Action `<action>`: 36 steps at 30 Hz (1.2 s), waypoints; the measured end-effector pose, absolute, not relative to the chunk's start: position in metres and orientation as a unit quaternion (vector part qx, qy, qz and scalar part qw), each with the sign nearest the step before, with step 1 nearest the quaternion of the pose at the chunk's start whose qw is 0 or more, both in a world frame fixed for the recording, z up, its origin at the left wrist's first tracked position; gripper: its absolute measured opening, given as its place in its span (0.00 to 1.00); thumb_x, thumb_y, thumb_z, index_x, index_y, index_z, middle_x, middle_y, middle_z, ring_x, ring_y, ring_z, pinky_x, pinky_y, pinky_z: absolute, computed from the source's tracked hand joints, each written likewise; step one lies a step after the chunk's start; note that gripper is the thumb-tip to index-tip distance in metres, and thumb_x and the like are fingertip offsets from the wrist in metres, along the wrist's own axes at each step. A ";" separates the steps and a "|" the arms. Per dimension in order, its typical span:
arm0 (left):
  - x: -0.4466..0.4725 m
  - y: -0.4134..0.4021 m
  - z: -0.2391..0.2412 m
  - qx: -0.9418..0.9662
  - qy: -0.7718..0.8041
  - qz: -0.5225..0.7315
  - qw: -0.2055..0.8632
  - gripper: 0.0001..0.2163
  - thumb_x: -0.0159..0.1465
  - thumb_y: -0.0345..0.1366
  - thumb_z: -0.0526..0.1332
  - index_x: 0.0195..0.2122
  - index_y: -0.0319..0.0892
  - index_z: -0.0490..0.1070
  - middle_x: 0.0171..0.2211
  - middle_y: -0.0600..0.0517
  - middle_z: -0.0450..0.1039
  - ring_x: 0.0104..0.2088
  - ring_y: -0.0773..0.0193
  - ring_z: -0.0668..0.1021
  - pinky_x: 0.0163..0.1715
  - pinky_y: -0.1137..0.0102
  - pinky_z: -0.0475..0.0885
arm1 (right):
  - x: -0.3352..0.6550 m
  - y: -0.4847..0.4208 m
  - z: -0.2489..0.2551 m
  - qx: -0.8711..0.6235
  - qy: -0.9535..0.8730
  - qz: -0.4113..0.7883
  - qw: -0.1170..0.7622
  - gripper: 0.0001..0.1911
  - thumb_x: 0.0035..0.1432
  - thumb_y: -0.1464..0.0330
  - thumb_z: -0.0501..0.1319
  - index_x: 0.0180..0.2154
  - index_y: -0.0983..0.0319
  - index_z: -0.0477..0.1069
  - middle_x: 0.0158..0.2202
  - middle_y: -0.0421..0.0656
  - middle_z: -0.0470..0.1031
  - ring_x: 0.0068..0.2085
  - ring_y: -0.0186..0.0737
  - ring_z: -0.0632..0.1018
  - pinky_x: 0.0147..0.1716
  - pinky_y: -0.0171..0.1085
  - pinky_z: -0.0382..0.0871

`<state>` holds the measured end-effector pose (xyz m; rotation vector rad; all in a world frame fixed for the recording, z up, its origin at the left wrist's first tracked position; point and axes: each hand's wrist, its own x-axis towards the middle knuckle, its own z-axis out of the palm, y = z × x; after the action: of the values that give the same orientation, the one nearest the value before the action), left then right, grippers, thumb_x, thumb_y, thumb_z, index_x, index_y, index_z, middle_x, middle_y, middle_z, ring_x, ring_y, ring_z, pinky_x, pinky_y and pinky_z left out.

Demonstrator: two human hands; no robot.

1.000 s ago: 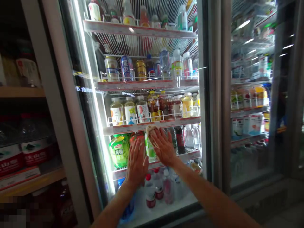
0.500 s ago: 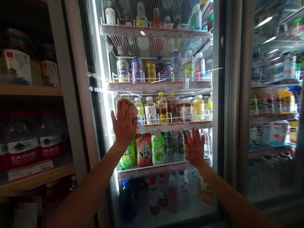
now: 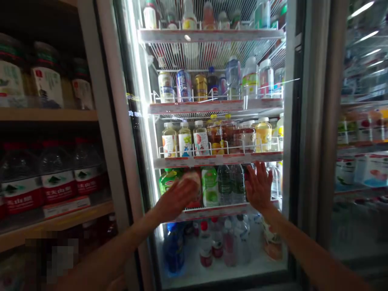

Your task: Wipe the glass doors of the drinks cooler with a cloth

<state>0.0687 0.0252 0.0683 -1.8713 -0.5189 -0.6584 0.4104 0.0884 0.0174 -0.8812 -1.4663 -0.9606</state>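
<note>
My left hand (image 3: 178, 199) presses a pale cloth (image 3: 194, 176) to the glass door (image 3: 257, 260) of a lit drinks fridge. It is blurred and sits in front of the lower shelf, over a red pouch-like bottle that it partly hides. Most of the cloth is covered by the fingers. My right hand (image 3: 259, 188) lies against the same glass further right, fingers spread, with nothing in it. Behind it are clear water bottles (image 3: 237, 182). A green-labelled bottle (image 3: 210, 186) stands between the two hands.
Wire shelves (image 3: 212, 36) of bottles and cans rise behind the glass. On the left, an open wooden shelf (image 3: 57, 214) carries large red-labelled water bottles (image 3: 57, 184). A metal door frame (image 3: 315, 141) and a second glass-fronted fridge are on the right.
My left hand has swept down and to the right across the glass with the cloth, from the middle shelf to the lower one. My right hand stays on the glass. The view has shifted slightly left.
</note>
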 end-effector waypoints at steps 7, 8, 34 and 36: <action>0.054 0.026 0.114 -0.659 -0.293 -0.384 0.577 0.25 0.62 0.28 0.49 0.62 0.39 0.51 0.64 0.40 0.50 0.65 0.54 0.48 0.62 0.49 0.40 | 0.415 0.069 0.019 -0.359 -0.656 -0.383 0.543 0.31 0.62 0.70 0.48 0.65 0.53 0.42 0.68 0.43 0.42 0.66 0.46 0.49 0.62 0.53 0.42; 0.054 0.027 0.119 -0.640 -0.298 -0.389 0.591 0.26 0.62 0.28 0.50 0.62 0.39 0.50 0.65 0.40 0.47 0.66 0.55 0.46 0.62 0.50 0.40 | 0.413 0.067 0.019 -0.351 -0.661 -0.382 0.541 0.32 0.62 0.70 0.48 0.65 0.53 0.41 0.68 0.43 0.42 0.66 0.46 0.49 0.62 0.53 0.42; 0.183 0.058 0.157 -0.793 -0.072 -0.135 0.589 0.21 0.63 0.32 0.51 0.58 0.48 0.57 0.63 0.54 0.54 0.64 0.67 0.53 0.63 0.63 0.47 | 0.471 0.026 0.034 -0.370 -0.691 -0.397 0.478 0.26 0.62 0.68 0.48 0.62 0.55 0.51 0.63 0.47 0.56 0.63 0.45 0.59 0.60 0.51 0.52; 0.200 0.061 0.165 -0.790 -0.091 -0.159 0.585 0.20 0.64 0.31 0.49 0.58 0.45 0.58 0.63 0.52 0.56 0.64 0.65 0.54 0.64 0.60 0.45 | 0.484 0.024 0.030 -0.391 -0.683 -0.391 0.477 0.25 0.62 0.68 0.47 0.61 0.55 0.52 0.63 0.48 0.57 0.63 0.46 0.60 0.58 0.52 0.54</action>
<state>0.2002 0.0610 0.1651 -1.8437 -0.2124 -0.3702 0.4837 0.0236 0.0303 -0.9558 -1.6672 -0.9552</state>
